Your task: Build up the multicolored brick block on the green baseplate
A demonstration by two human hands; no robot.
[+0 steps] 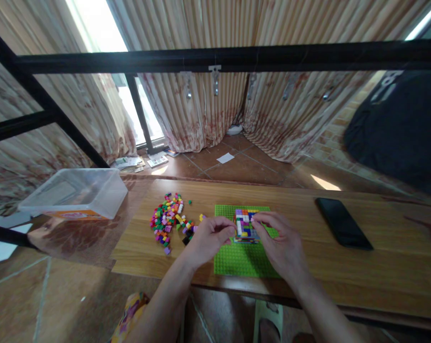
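Head view: both hands at block (pixel 246 225) on baseplate (pixel 244 262).
Block at 3 o'clock of left hand (pixel 210 236), 10 o'clock of right hand (pixel 282 240); near square, no clear long axis. Left pinched shut at 9 o'clock edge, contents unclear. Right curled over 1 o'clock corner; grip cannot be told.

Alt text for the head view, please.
The left hand and right hand rest against a small multicoloured brick build on a green baseplate on a wooden table. Loose bricks and a clear plastic box lie to the left, a black phone to the right.
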